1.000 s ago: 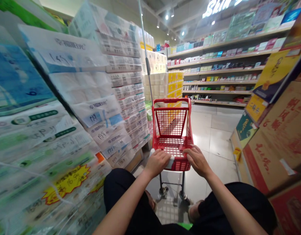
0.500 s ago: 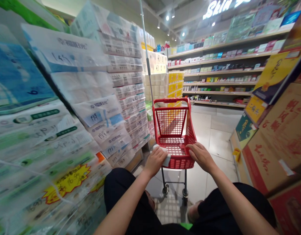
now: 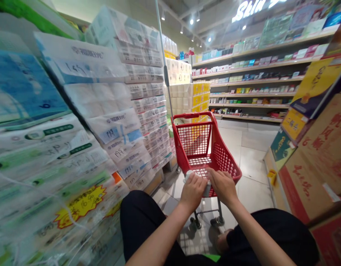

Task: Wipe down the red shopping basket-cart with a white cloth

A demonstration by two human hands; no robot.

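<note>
A: How far along does the work look?
B: Partway, I'd judge; the cloth (image 3: 207, 189) is on the near rim of the cart (image 3: 228, 150); which stretches have been covered I cannot tell, since nothing marks them off; the handle (image 3: 190, 115), at twelve o'clock on the far end, has no hand on it, so that end may be left.
A: And the grip?
B: The left hand (image 3: 195, 189) is narrow, fingers closed over the cloth; the right hand (image 3: 221, 184), at three o'clock from it and close beside, bends its fingers over the rim; whether it grips or only rests, I cannot tell.
A: Where is the cart from there?
B: At twelve o'clock, near edge right under the fingers, basket stretching ahead; packs (image 3: 115, 122) stand at ten o'clock, boxes (image 3: 311, 162) at two.
</note>
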